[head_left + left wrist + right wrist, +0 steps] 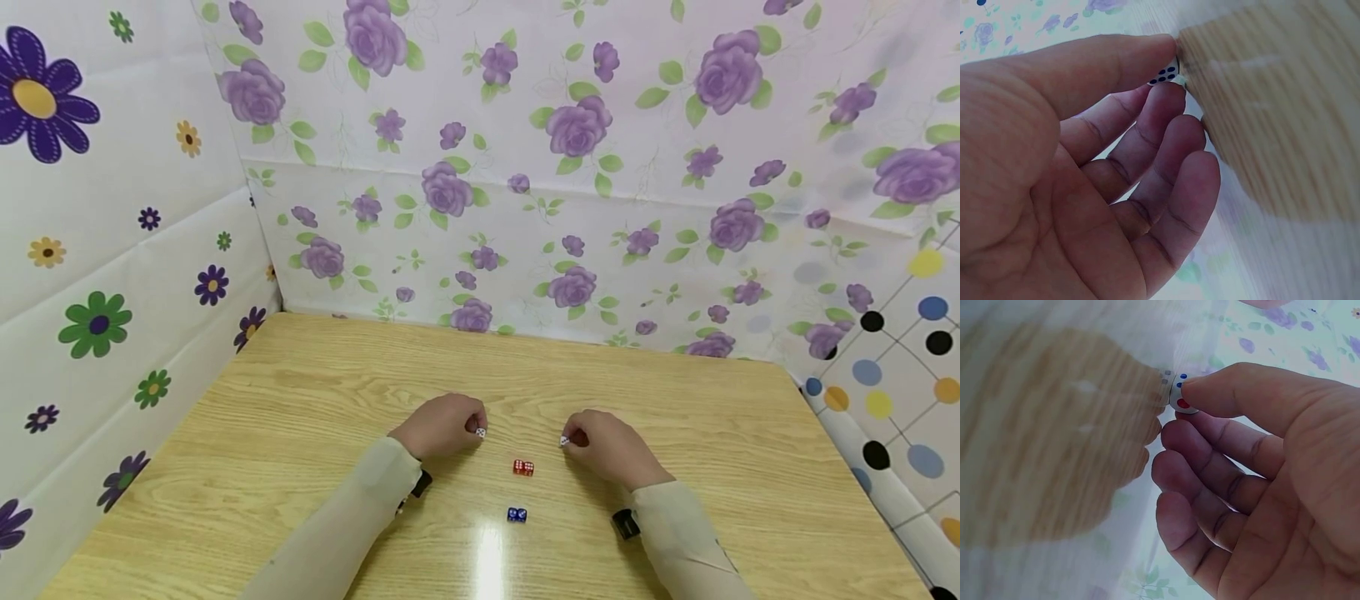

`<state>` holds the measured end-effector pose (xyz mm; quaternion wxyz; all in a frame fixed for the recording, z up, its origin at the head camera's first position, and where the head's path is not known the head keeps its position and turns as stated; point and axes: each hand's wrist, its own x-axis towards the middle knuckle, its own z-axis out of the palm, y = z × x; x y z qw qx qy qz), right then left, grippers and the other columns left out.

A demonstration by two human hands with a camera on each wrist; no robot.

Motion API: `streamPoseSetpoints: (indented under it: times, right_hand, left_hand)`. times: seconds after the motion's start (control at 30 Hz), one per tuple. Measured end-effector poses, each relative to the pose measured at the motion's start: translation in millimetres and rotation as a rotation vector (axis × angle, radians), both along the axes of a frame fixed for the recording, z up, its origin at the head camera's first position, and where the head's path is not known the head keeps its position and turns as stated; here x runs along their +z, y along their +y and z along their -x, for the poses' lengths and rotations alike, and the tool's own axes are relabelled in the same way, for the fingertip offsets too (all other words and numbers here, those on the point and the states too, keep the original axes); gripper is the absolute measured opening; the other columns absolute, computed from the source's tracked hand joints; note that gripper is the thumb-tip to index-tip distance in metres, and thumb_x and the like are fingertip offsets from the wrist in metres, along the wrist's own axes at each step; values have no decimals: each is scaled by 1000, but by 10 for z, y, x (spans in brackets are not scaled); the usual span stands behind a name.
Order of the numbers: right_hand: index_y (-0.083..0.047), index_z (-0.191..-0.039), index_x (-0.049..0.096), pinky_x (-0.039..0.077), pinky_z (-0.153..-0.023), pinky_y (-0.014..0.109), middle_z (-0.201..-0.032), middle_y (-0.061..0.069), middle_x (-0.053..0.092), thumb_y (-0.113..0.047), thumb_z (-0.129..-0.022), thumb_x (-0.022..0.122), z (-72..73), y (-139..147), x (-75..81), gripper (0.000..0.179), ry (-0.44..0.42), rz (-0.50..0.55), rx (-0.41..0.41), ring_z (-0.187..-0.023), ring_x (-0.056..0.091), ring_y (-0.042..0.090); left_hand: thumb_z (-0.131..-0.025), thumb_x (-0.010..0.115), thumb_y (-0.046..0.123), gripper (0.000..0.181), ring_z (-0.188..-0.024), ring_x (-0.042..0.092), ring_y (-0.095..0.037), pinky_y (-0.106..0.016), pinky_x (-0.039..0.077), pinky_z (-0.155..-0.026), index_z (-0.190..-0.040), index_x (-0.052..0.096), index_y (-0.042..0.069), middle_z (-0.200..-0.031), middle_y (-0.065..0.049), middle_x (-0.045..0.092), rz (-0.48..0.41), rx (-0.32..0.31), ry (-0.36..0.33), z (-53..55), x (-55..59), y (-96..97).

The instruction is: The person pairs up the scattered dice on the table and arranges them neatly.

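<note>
My left hand [447, 426] pinches a white die [481, 432] between thumb and fingertips, low at the tabletop. In the left wrist view the dark pips of that white die [1164, 75] show beneath the thumb tip, the other fingers loosely curled. Across from it, my right hand [606, 445] pinches a second white die [565, 441]. Blue pips and a red one show on this die [1181, 394] in the right wrist view, right at the wood surface. Between the hands, closer to me, sit two red dice [523, 467] side by side. Two blue dice [517, 515] lie nearer still, also side by side.
The wood-grain table [360, 358] meets a purple-rose patterned cloth [450, 242] at its back edge. A flower-print cloth [150, 300] borders the left, and a dotted cloth [900, 408] the right. Dark bands circle both wrists.
</note>
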<state>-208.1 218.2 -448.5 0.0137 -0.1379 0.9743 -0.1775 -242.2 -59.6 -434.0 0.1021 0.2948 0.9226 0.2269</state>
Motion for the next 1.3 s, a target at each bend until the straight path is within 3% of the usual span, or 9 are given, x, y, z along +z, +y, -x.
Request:
streamPoseSetpoints:
  times: [0.53,0.87,1.3]
  right_hand:
    - [-25,-80,65,42,-66,29,-74,-13,54,-24,-83,73,3,-45,-29,8,2,8,10,-67,48,7]
    - [-25,-88,65,44,-69,29,-77,-14,57,-25,-85,71,2,14,12,7,-37,50,-7,-70,51,6]
    - [-23,-84,67,43,-68,29,-76,-15,57,-24,-84,72,-7,-21,17,5,-15,53,51,-69,49,6]
  left_hand:
    - [-89,65,19,5,-66,50,-7,-26,45,-69,-94,65,17,-76,9,57,-24,-43,-36,-43,-10,90]
    - [-86,69,19,8,-68,52,-8,-27,44,-68,-93,64,18,-77,9,58,-45,-28,-56,-37,-28,57]
    - [-86,69,18,5,-67,52,-8,-27,44,-67,-88,64,18,-76,10,58,-45,-27,-59,-17,-41,54]
